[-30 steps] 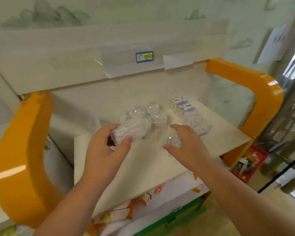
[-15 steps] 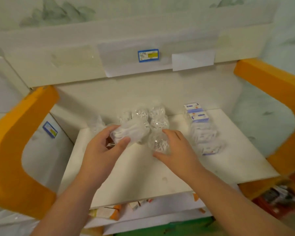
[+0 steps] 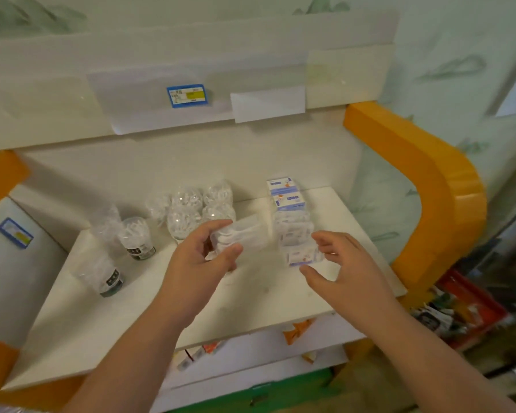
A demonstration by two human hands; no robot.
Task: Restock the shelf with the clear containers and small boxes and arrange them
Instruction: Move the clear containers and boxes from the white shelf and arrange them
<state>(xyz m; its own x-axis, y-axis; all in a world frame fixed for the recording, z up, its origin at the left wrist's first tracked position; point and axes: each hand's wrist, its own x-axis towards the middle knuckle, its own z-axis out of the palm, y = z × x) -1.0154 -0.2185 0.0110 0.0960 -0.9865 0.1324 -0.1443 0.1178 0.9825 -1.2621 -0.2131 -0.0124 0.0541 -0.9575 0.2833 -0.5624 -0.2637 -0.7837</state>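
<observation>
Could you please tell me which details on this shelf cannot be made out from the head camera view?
- Print on the blue-and-yellow price tag: too small, blurred.
- Contents of the clear plastic container in the left hand: motion blur, fingers cover part.
- Lettering on the white-and-blue small boxes: too small.
- Goods under the white shelf board: hidden by the board.

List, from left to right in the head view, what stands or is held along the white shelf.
Dark-labelled clear cups → cluster of clear round containers → clear box held in the left hand → row of small boxes → right hand.
</observation>
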